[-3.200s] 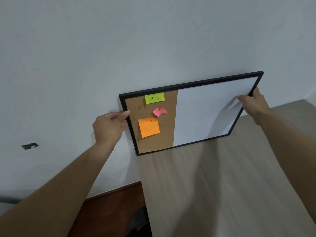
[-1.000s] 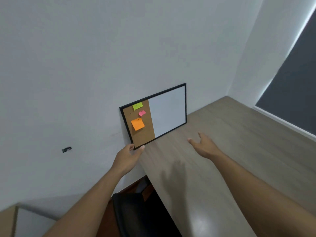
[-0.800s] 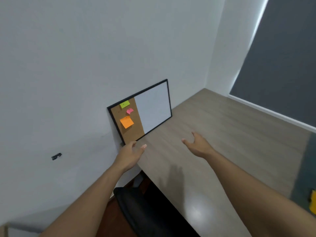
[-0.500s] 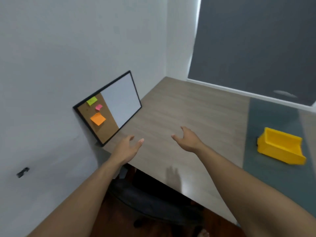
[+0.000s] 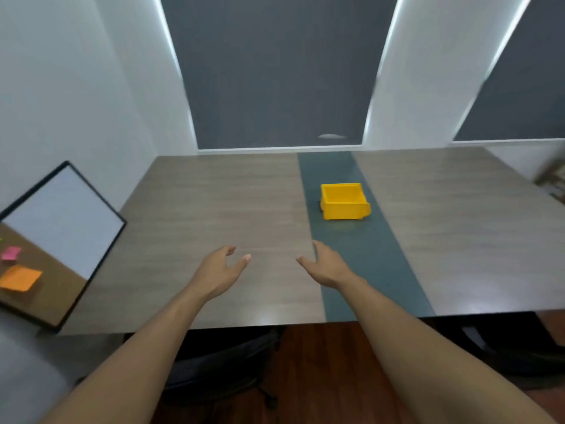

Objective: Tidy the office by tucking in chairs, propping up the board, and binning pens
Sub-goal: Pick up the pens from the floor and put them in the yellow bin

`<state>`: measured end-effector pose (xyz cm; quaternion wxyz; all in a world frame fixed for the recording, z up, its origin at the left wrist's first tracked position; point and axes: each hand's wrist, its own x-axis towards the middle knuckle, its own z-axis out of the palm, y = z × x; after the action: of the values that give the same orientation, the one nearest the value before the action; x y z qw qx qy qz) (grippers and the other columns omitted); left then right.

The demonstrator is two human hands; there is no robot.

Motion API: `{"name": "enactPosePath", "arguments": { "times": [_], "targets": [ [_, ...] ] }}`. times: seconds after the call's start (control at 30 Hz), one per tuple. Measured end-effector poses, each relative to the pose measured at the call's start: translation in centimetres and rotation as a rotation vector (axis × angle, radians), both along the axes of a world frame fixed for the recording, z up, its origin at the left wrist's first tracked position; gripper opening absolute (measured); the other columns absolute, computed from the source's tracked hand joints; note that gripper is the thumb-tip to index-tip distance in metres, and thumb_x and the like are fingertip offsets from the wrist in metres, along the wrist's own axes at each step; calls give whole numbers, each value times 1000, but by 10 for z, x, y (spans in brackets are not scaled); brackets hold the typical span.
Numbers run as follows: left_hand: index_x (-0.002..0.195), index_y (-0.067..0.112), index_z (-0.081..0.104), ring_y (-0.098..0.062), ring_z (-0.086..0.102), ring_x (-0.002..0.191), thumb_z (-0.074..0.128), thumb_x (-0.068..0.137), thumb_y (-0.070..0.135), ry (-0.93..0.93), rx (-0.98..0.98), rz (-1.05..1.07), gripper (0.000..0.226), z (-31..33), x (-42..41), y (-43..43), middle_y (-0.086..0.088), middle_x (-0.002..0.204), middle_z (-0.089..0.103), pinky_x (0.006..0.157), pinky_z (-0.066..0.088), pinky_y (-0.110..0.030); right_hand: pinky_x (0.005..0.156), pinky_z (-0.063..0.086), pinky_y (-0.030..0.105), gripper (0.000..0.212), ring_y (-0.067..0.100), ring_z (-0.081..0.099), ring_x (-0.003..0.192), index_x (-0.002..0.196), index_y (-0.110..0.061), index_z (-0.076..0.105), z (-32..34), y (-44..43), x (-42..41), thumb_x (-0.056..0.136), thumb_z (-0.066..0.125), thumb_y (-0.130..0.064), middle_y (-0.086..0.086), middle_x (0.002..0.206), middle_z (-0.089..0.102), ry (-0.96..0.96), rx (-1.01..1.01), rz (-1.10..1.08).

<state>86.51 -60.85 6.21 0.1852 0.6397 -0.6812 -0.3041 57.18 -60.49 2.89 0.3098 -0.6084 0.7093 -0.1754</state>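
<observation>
The black-framed board [image 5: 61,228], half cork with sticky notes and half white, leans against the left wall on the table's left end. A yellow bin [image 5: 345,201] stands on the table's grey-green centre strip, beyond my hands. My left hand [image 5: 218,272] and my right hand [image 5: 325,267] hover over the table near its front edge, both with fingers apart and holding nothing. A black chair [image 5: 220,356] sits tucked under the table below my arms. No pens are in view.
The wooden table [image 5: 214,215] reaches to the far wall with dark window blinds [image 5: 275,71]. Another dark chair [image 5: 501,341] shows under the table at the right. Brown wooden floor [image 5: 321,362] lies below the table's front edge.
Both hands let go of the board, which now leans on the wall. My view swung right across the table, bringing the yellow bin into sight; both hands drew back over the table.
</observation>
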Motion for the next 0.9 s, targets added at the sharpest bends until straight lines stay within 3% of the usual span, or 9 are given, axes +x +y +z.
{"name": "enactPosePath", "arguments": {
  "times": [0.13, 0.4, 0.53, 0.9],
  "targets": [
    [162, 13, 48, -25, 52, 150, 59, 102, 65, -1, 16, -146, 80, -2, -67, 30, -3, 165, 53, 123, 43, -43, 128, 26, 43, 92, 32, 24, 161, 168, -7, 21, -5, 68, -66, 103, 56, -60, 12, 175, 26, 10, 7, -82],
    [159, 13, 51, -25, 53, 149, 62, 102, 61, -13, 51, -357, 76, -16, -191, 134, -4, 163, 56, 122, 43, -41, 127, 30, 44, 93, 32, 31, 159, 169, -9, 21, -29, 243, -163, 102, 54, -65, 11, 174, 30, -66, 61, -317],
    [159, 15, 53, -22, 54, 149, 62, 102, 62, -70, 62, -494, 75, -30, -249, 190, -2, 162, 57, 123, 43, -40, 122, 38, 44, 93, 34, 41, 153, 168, -11, 26, -49, 336, -195, 99, 58, -65, 13, 168, 41, -131, 69, -493],
    [162, 18, 48, -24, 55, 146, 59, 104, 61, -141, 120, -969, 73, -57, -416, 345, -1, 161, 57, 117, 46, -40, 122, 37, 41, 90, 32, 38, 155, 167, -9, 26, -87, 586, -256, 102, 58, -62, 13, 170, 37, -236, 104, -941]
  ]
}}
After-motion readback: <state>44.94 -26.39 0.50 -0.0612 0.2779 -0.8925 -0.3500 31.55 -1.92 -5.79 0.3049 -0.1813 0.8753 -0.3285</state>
